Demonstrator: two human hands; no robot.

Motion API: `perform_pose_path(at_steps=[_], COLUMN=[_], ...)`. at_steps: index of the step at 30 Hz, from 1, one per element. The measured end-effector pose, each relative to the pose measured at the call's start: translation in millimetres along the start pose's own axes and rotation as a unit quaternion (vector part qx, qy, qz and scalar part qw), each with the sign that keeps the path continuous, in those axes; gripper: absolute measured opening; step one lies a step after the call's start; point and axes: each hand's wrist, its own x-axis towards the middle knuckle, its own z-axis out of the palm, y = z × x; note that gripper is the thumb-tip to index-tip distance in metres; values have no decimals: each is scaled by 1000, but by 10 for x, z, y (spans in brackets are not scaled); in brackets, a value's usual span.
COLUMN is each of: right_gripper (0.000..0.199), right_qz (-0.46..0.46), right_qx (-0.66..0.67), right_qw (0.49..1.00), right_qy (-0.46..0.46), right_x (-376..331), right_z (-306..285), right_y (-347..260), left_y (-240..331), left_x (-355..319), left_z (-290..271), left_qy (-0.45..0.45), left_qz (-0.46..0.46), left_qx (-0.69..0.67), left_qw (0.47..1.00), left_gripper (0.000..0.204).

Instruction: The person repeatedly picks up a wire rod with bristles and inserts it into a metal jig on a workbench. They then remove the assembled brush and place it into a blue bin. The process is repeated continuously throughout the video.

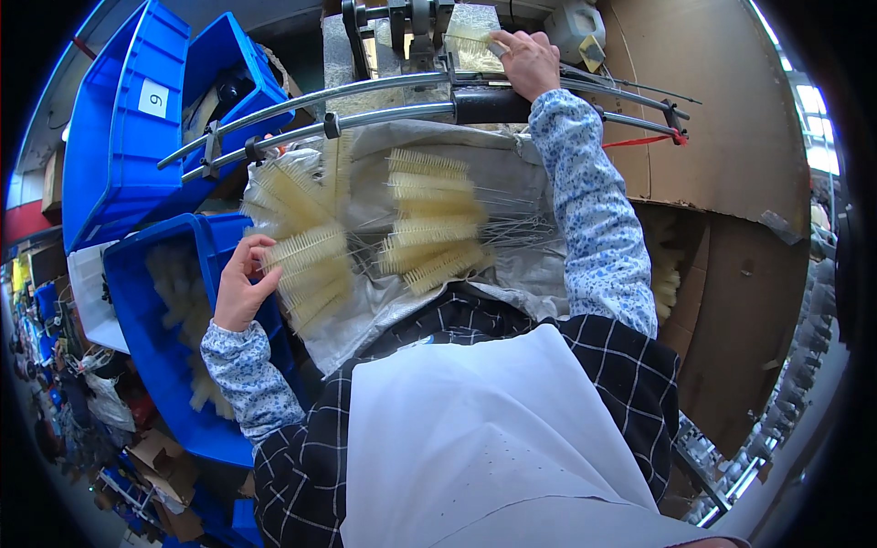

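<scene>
Across my lap, on a white sheet, lie two groups of pale yellow bottle brushes with thin wire stems. My left hand is at the left end of a brush in the left group, thumb and fingers closed on its bristles. The other group of brushes lies in the middle, wire stems pointing right. Reaching forward past the metal rails, my right hand is closed on one end of another pale brush, held over the machine. Its fingertips are partly hidden.
Two curved metal rails with a black sleeve cross in front of me. Machine parts stand behind them. Blue bins are at the left; one lower blue bin holds more brushes. Large cardboard flanks the right.
</scene>
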Motion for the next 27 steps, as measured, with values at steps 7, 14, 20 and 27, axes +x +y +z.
perform_pose_path(at_steps=[7,14,20,27], right_gripper=[31,27,23,22], right_qz=[-85,-119,-113,-108], right_qx=[-20,12,2,20], right_qw=[994,990,991,992], right_qy=[58,76,68,66], right_x=[187,163,164,176], right_z=[239,174,143,180], right_y=[178,165,86,142], left_y=[261,394,400,901], left_x=[144,43,278,1260], left_z=[68,-105,85,1351], left_qy=[46,59,81,-13], left_qz=[150,143,214,338], left_qx=[23,-11,378,394], left_qw=[987,988,897,855], left_gripper=[29,27,28,51])
